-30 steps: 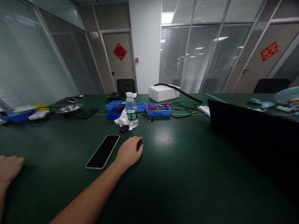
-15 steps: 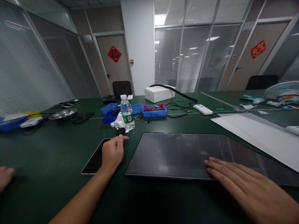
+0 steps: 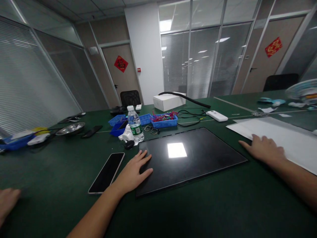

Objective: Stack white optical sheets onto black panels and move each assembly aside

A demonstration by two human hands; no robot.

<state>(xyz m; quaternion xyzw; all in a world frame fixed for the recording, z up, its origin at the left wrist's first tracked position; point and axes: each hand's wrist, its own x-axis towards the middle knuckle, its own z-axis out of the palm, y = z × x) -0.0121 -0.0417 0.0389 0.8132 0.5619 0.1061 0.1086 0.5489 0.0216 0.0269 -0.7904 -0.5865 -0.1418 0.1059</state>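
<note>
A thin black screen panel (image 3: 198, 155) lies flat on the green table (image 3: 188, 215), with a bright ceiling-light reflection on its glass. My left hand (image 3: 135, 172) is open, its spread fingertips resting on the panel's left edge. To the panel's right, my right hand (image 3: 266, 148) is over the near edge of a white sheet (image 3: 292, 135). Its thumb is stretched out apart from the other fingers, and it holds nothing that I can see. A phone (image 3: 107, 173) with a dark face lies just left of my left hand.
Behind the panel stand a water bottle (image 3: 135, 124), glasses (image 3: 152, 129), a blue tray (image 3: 164, 122) of coloured wires and a white box (image 3: 169, 101). A black mouse (image 3: 129, 144) sits near the bottle. Another person's hand (image 3: 8, 201) enters at far left.
The panel has turned and shifted, now lying flat with its right end closer in. My left hand has opened and moved onto it. My right hand has left it for the white sheet.
</note>
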